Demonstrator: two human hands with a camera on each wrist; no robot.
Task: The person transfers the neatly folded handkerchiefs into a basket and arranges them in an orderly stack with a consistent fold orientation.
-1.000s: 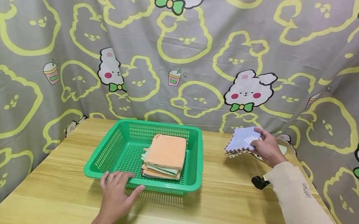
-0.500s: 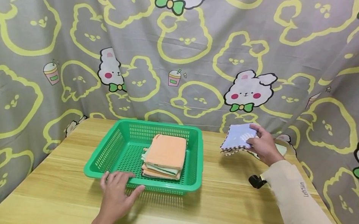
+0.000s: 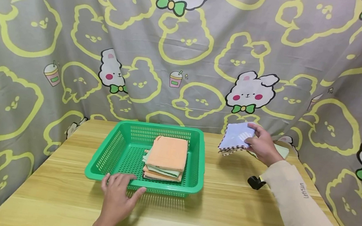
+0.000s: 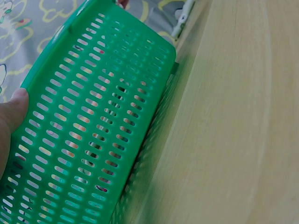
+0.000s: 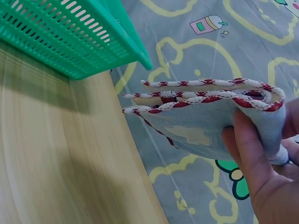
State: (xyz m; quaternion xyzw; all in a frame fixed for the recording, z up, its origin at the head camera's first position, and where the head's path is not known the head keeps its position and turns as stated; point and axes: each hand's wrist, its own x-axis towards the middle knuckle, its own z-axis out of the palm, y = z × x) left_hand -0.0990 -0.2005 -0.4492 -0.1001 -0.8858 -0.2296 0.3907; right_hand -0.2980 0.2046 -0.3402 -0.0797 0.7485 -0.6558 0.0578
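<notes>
My right hand [image 3: 264,146] pinches a folded light-blue towel [image 3: 237,133] with a dark-and-white stitched edge, held up off the table to the right of the green plastic basket [image 3: 197,161]. The right wrist view shows the towel's folded layers [image 5: 196,126], with fingers on its underside. At the basket's front rim, my left hand [image 3: 117,196] grips the edge, its fingers over the rim and its thumb at the outer side. Inside the basket's right half lies a stack of folded towels [image 3: 167,153], an orange one on top and pale green and orange layers below.
A pale green cloth [image 3: 281,152] lies at the table's back right, partly hidden by the right hand. A small black object [image 3: 256,183] shows at the right wrist. Behind the wooden table [image 3: 165,223] hangs a grey cartoon-print curtain [image 3: 204,70].
My right hand has carried the folded blue towel left and slightly up, toward the basket. More of the pale green cloth shows behind it. The left hand and basket stay in place.
</notes>
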